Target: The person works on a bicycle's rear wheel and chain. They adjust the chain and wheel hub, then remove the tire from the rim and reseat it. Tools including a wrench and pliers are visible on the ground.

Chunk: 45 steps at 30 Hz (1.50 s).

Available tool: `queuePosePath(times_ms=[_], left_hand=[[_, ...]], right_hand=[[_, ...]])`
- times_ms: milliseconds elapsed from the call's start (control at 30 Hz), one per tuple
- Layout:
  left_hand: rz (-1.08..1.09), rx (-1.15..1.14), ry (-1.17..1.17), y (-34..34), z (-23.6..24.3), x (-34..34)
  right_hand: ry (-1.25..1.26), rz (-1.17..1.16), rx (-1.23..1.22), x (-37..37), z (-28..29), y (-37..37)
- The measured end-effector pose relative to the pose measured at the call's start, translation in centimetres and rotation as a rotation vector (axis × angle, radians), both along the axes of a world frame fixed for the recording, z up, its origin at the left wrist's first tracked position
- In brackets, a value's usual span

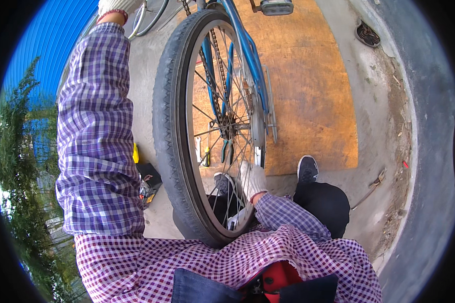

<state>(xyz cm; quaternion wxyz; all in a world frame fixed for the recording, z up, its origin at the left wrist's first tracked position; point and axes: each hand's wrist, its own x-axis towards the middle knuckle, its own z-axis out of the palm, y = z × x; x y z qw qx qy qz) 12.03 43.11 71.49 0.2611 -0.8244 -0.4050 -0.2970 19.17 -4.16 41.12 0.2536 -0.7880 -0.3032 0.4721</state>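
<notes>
My left hand, in a white knit glove, is raised at the upper left edge, its fingers mostly out of frame. A blue bicycle stands before me, its rear wheel upright close to my body. My right hand, also gloved, is low at the wheel's right side by the spokes, fingers curled on something I cannot make out below the silver fender strut. The chain and hub show through the spokes. A pedal is at the top.
The bike stands over a plywood board on concrete, with hand tools behind the wheel. A dark tool bag lies left, a bowl upper right, a rusty tool right near a curb. Another wheel is behind.
</notes>
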Motion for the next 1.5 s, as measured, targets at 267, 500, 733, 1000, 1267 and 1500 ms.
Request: queuePosePath(times_ms=[267,500,733,1000,1267,1500], left_hand=[[0.049,-0.254,-0.057,0.9,0.4,2.0],[-0.019,-0.821,-0.283,-0.3,-8.5,-1.9],[-0.276,-1.377,-0.41,-5.1,-22.8,-7.5],[-0.191,-1.408,-0.391,-8.9,-22.8,-9.3],[-0.161,-1.415,-0.394,-10.3,-23.9,-10.5],[-0.14,-1.434,-0.404,-11.7,-24.7,-10.8]], right_hand=[[0.113,-0.072,-0.008,0.4,-0.5,0.0],[-0.005,0.033,0.017,0.7,-2.3,-1.0],[0.016,0.013,0.065,0.1,-4.0,-1.5],[0.098,-0.06,0.024,1.0,-1.7,0.1],[0.096,-0.017,-0.012,1.0,-3.1,-0.2],[0.095,-0.011,0.011,1.2,-3.4,-1.0]])
